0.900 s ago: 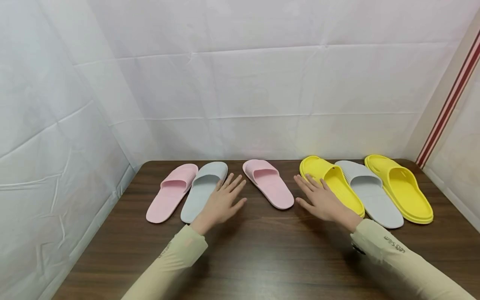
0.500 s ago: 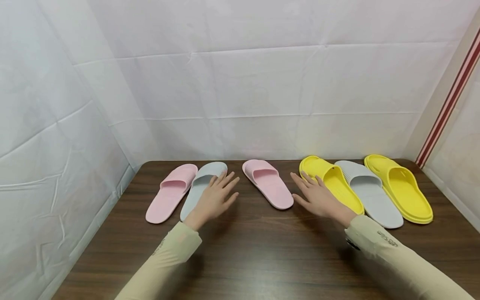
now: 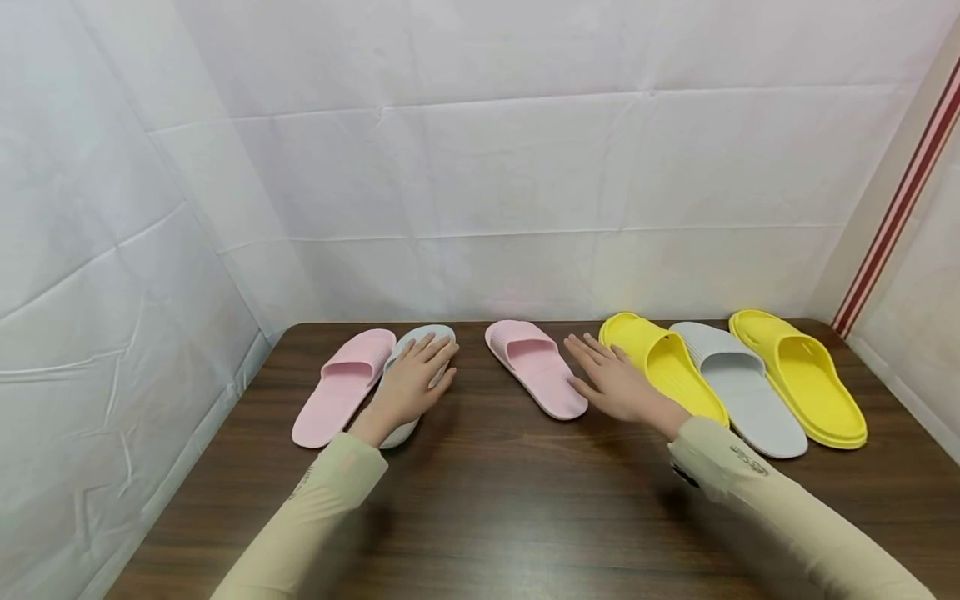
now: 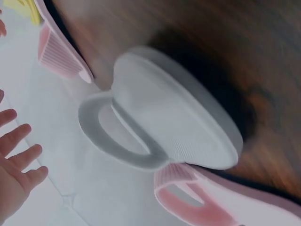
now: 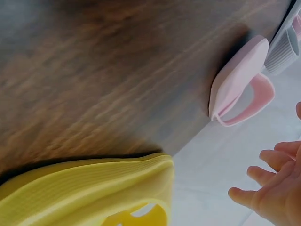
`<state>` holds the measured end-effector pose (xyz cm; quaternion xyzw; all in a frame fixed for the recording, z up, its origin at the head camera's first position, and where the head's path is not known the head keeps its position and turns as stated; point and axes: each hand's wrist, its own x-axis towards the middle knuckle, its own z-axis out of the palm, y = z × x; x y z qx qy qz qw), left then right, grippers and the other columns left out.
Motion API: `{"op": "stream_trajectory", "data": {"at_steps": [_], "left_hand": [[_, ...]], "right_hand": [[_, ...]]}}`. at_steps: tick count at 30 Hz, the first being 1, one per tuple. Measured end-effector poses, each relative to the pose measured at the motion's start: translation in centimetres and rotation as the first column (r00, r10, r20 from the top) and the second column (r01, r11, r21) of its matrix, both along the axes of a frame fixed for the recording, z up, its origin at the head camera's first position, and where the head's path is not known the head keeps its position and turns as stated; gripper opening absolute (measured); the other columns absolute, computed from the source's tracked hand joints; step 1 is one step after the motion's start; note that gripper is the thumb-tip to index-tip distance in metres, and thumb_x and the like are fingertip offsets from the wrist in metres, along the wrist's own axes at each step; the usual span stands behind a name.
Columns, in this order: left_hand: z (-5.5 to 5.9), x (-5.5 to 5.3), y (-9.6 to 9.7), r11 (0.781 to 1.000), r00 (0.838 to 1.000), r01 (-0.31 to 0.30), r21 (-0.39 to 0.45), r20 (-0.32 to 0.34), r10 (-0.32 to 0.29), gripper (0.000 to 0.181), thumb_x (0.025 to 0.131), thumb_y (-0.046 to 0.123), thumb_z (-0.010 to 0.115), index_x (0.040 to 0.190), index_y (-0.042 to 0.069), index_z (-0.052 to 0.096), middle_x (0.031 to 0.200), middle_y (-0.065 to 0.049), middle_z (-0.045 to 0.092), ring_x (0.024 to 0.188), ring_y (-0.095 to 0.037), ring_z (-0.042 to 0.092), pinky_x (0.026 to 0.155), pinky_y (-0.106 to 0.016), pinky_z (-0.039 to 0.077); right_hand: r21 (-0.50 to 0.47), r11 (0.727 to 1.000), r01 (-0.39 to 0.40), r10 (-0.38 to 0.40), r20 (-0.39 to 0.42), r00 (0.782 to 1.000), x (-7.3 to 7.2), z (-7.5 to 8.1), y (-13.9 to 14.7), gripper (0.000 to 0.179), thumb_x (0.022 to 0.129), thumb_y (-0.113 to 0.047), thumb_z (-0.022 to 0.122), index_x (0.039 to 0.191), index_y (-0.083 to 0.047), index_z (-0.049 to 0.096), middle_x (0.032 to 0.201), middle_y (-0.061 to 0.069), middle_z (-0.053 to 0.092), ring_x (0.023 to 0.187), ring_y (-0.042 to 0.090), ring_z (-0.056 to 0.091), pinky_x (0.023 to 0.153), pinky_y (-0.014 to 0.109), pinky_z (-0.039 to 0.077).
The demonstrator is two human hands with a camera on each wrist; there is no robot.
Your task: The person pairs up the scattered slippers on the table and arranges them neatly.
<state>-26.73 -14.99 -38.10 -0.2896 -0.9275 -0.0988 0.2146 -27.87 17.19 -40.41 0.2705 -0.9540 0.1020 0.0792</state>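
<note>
My left hand hovers over the left pale grey slipper, fingers spread and holding nothing; it covers much of the slipper. In the left wrist view a space separates that hand from the grey slipper. A pink slipper lies just left of it. My right hand is held, fingers extended, between the middle pink slipper and a yellow slipper. Its fingertips overlap the pink one's edge in the head view. The right wrist view shows the hand apart from both.
A second grey slipper and another yellow slipper lie at the right of the row. All rest on a dark wooden table. White cloth hangs behind the far edge, with a red-striped band at right.
Both hands have drifted left: the left hand further over the grey slipper, the right hand away from the yellow slipper towards the middle pink one. The slippers have not moved.
</note>
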Motion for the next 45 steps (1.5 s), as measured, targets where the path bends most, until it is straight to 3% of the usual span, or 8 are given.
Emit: {"op": "stream_trajectory", "data": {"at_steps": [12, 28, 40, 45], "left_hand": [[0.6, -1.6, -1.9, 0.999, 0.998, 0.042, 0.009, -0.041, -0.041, 0.035, 0.086, 0.017, 0.057, 0.118, 0.004, 0.057, 0.121, -0.014, 0.057, 0.120, -0.032, 0.046, 0.102, -0.050, 0.031], [1.3, -3.1, -3.2, 1.000, 0.998, 0.029, 0.002, -0.048, -0.029, 0.033, 0.087, 0.017, 0.054, 0.117, 0.003, 0.058, 0.116, -0.013, 0.060, 0.116, -0.031, 0.050, 0.098, -0.051, 0.034], [1.2, -3.9, -4.4, 1.000, 0.997, 0.010, 0.025, -0.072, -0.008, 0.031, 0.085, 0.013, 0.056, 0.113, 0.001, 0.059, 0.112, -0.014, 0.062, 0.111, -0.031, 0.053, 0.097, -0.049, 0.036], [0.8, -4.4, -5.2, 0.999, 0.992, 0.028, 0.043, -0.120, -0.023, 0.028, 0.084, 0.011, 0.057, 0.109, 0.000, 0.061, 0.107, -0.015, 0.064, 0.105, -0.032, 0.056, 0.094, -0.044, 0.040]], "right_hand": [[-0.009, 1.000, -0.007, 0.007, 0.034, 0.999, -1.1, 0.8, -1.9, 0.057, 0.094, -0.040, 0.037, 0.142, -0.010, 0.024, 0.148, 0.008, 0.023, 0.137, 0.028, 0.018, 0.107, 0.054, 0.017], [-0.056, 0.998, -0.005, 0.007, 0.050, 0.999, -2.9, 1.2, -3.6, 0.053, 0.094, -0.036, 0.038, 0.140, -0.012, 0.028, 0.145, 0.010, 0.030, 0.136, 0.029, 0.022, 0.104, 0.056, 0.020], [-0.065, 0.998, -0.015, 0.015, 0.002, 1.000, -4.5, 0.5, -4.2, 0.050, 0.094, -0.032, 0.039, 0.138, -0.011, 0.032, 0.141, 0.011, 0.036, 0.133, 0.031, 0.027, 0.101, 0.056, 0.024], [-0.069, 0.997, -0.025, 0.022, -0.035, 0.999, -5.0, 0.2, -4.1, 0.046, 0.093, -0.029, 0.041, 0.135, -0.010, 0.037, 0.138, 0.012, 0.040, 0.130, 0.031, 0.031, 0.099, 0.055, 0.027]]}}
